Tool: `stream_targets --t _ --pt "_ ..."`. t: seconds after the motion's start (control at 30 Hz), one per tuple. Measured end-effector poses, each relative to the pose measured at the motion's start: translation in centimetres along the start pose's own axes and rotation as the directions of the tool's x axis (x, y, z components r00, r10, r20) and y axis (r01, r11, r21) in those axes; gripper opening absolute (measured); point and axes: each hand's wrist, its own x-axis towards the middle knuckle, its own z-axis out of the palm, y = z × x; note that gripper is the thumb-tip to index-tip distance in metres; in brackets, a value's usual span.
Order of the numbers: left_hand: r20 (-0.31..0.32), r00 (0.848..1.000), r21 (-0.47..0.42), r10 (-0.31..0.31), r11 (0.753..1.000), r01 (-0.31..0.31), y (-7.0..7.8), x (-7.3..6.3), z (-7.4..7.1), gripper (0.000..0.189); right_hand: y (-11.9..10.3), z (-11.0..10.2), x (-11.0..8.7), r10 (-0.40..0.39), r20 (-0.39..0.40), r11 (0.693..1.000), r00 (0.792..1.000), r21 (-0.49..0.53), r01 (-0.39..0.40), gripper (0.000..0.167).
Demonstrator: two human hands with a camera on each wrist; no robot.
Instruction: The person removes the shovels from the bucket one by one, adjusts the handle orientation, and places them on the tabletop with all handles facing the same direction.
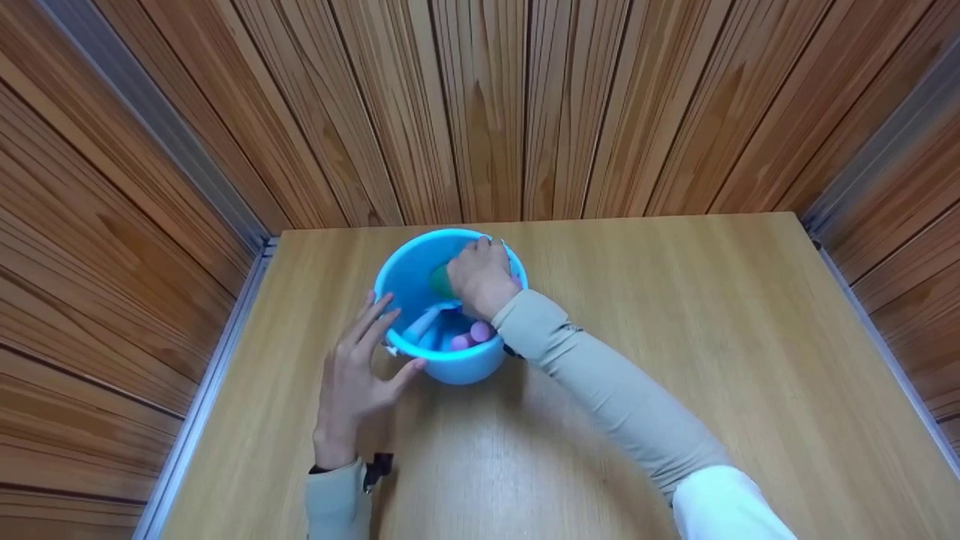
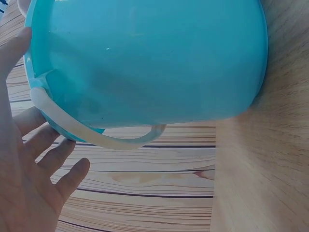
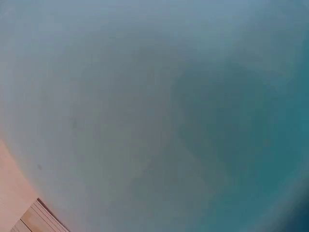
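Note:
A blue bucket [image 1: 459,370] stands upright on the wooden table. My left hand [image 1: 355,379] is at its left side, fingers spread and fingertips at the rim, thumb at the near rim. In the left wrist view, the bucket's white handle [image 2: 104,139] hangs down beside those fingers. My right hand [image 1: 480,276] reaches inside the bucket near the far right wall, beside a rounded green thing [image 1: 439,281]. Its fingertips are hidden, and I cannot tell whether they hold anything. Below lie a light-blue long piece [image 1: 421,325] and pink-purple rounded pieces [image 1: 481,331].
The table [image 1: 675,322] extends to the right of the bucket and toward me. Behind it rises a wood-panelled wall [image 1: 487,112], with similar panels on both sides. Blurred bluish surface fills most of the right wrist view.

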Motion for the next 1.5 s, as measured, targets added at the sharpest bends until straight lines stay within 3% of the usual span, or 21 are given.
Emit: stream_targets --t 0.2,0.4,0.53,0.67,0.83,0.93,1.13,1.3,1.5 --pt "-0.007 1.0 -0.005 0.002 1.0 -0.002 -0.1 0.1 0.1 0.076 1.1 -0.7 -1.0 -0.048 -0.038 0.996 0.998 0.071 0.051 0.062" --pt "-0.014 1.0 -0.006 0.02 1.0 -0.02 -0.2 0.2 0.0 0.076 2.6 -1.0 -1.8 -0.077 -0.081 0.977 0.994 0.195 0.092 0.036" --pt "-0.01 1.0 -0.008 0.009 1.0 -0.009 -0.1 0.2 0.0 0.075 3.6 -1.2 -2.4 -0.084 -0.116 0.971 0.99 0.212 0.107 0.025" --pt "-0.002 1.0 -0.005 -0.012 1.0 0.012 0.0 0.1 0.0 0.075 4.5 -1.4 -3.2 -0.067 -0.157 0.961 0.985 0.256 0.106 0.033" --pt "0.002 1.0 -0.003 -0.027 1.0 0.027 0.1 0.0 0.1 0.074 6.1 -1.8 -4.3 -0.05 -0.176 0.916 0.983 0.383 0.115 0.047" --pt "0.005 1.0 -0.006 -0.025 1.0 0.025 0.2 0.1 0.1 0.074 7.2 -1.9 -5.0 -0.045 -0.178 0.871 0.983 0.474 0.125 0.046" --pt "0.001 1.0 -0.007 -0.017 1.0 0.017 0.1 0.1 -0.2 0.074 9.1 -1.5 -6.3 -0.044 -0.178 0.771 0.983 0.62 0.147 0.03" --pt "-0.005 1.0 -0.006 -0.022 1.0 0.022 -0.2 0.1 -0.1 0.075 10.1 -0.5 -7.2 -0.03 -0.165 0.659 0.986 0.738 0.144 0.029" --pt "-0.003 1.0 -0.012 -0.029 1.0 0.029 -0.6 -0.4 0.0 0.075 10.6 2.3 -8.5 0.016 -0.135 0.497 0.991 0.861 0.109 0.032"
